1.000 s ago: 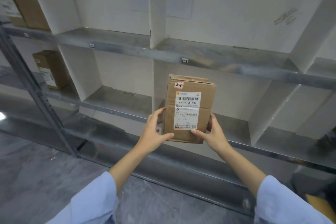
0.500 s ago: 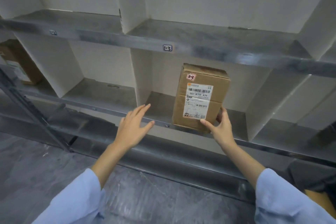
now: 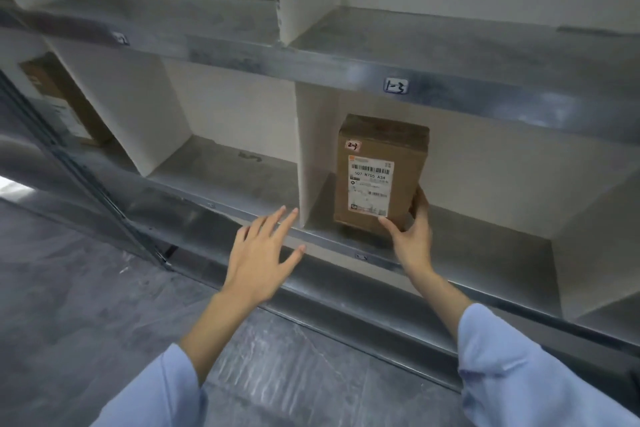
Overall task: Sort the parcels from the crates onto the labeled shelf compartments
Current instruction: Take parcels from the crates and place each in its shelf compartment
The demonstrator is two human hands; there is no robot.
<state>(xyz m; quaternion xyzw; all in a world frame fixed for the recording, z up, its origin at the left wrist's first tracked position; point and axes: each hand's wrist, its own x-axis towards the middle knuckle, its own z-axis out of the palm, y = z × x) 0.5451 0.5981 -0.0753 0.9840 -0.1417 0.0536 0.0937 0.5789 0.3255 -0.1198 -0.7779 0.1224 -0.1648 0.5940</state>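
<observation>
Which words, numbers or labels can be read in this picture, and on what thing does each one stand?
"1-3": handwritten tag on the upper shelf edge.
"2-3", it seems: small sticker on the parcel.
"507-N705 A34": shipping label on that parcel; its other print is too small.
Unreadable, blurred: the left shelf tag and the far-left box's label.

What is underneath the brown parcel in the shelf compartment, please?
The grey metal shelf floor lies under the parcel, which looks set down on it. The right hand grips its lower right corner. Whether the base rests fully flat is hidden.
</observation>
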